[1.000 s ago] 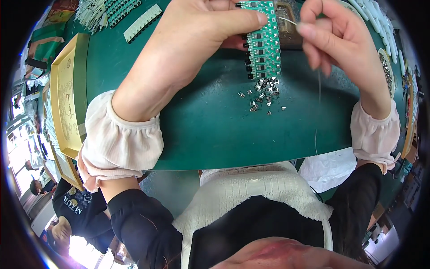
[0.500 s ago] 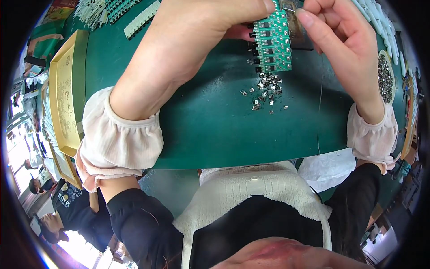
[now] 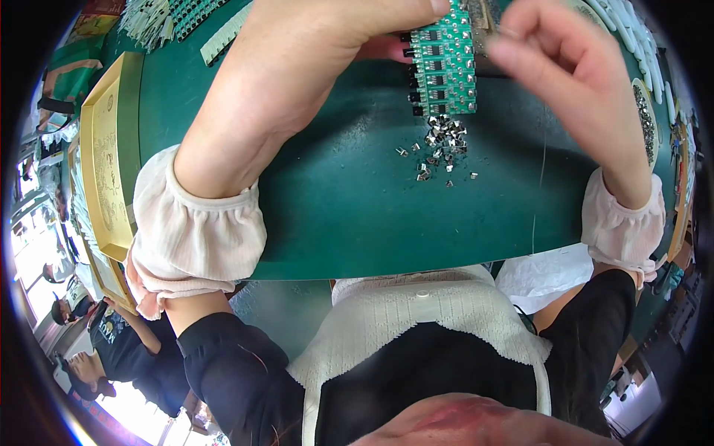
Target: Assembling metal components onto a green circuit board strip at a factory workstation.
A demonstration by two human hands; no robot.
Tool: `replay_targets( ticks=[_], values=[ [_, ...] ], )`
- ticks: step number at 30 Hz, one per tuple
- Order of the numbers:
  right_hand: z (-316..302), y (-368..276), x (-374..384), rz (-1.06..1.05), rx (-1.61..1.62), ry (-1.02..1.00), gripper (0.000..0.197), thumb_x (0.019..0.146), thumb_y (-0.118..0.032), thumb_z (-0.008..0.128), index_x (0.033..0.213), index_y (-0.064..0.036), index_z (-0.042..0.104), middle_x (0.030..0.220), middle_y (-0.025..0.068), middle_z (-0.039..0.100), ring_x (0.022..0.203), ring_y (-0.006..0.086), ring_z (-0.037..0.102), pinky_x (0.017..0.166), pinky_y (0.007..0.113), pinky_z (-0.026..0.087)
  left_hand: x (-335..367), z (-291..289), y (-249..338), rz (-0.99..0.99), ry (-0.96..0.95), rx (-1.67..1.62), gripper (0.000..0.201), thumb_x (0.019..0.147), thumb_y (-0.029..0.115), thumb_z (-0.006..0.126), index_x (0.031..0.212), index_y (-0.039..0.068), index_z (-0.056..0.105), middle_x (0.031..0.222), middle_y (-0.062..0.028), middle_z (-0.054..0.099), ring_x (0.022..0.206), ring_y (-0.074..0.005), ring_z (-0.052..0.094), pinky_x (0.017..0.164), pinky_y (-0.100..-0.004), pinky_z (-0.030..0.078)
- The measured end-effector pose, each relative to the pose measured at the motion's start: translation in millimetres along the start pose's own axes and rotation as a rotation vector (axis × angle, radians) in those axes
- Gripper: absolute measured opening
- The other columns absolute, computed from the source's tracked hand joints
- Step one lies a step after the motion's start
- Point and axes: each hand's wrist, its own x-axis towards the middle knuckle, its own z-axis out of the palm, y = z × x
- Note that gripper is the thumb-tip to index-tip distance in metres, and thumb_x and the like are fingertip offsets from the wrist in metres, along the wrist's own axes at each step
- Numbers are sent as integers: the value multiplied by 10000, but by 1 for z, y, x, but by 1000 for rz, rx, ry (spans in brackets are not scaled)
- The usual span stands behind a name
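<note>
The green rectangular circuit board [image 3: 445,70], clamped in the left hand [image 3: 331,41] just beside silvery metal pieces [image 3: 445,136], is best held steady. Whether the blurred right hand [image 3: 569,74] grips anything cannot be told.

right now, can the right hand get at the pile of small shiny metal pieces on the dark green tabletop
Probably yes: nothing visible stands between the right hand and the near side of that pile; the green circuit-board strip in the left hand may overhang only its far edge.
</note>
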Motion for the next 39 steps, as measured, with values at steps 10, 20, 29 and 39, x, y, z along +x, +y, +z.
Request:
replay_targets(
  ticks=[10, 20, 29, 39],
  values=[
    [31, 13, 6, -497, -269, -206, 204, 763, -52, 776, 903, -5, 636, 853, 136, 623, 752, 340, 631, 672, 421, 510, 1, -14, 10, -28, -3, -50, 246, 930, 32, 745, 1055, 69, 537, 865, -29, 703, 712, -64, 631, 622, -198, 480],
    [15, 3, -1, -365, -98, -79, 132, 772, 50, 728, 870, -19, 673, 802, 80, 650, 690, 205, 656, 568, 297, 484, -4, -9, 0, -143, 21, 59, 245, 915, 39, 754, 1022, 77, 537, 840, 11, 667, 724, -47, 616, 656, -187, 482],
    [11, -16, 7, -64, 147, 259, 93, 896, 10, 765, 958, 3, 696, 828, -8, 668, 630, 6, 552, 546, 157, 392, -5, -3, -6, -211, -94, 16, 223, 927, -22, 718, 1026, 61, 536, 948, -8, 682, 824, -43, 625, 716, -186, 498],
    [16, -18, 3, 50, 28, 307, 123, 838, 29, 807, 940, 3, 743, 906, 53, 703, 681, 38, 600, 551, 188, 446, -7, -7, -7, -227, -76, 38, 225, 938, 2, 727, 1080, 43, 557, 934, -26, 700, 790, -65, 652, 709, -195, 521]
  ],
)
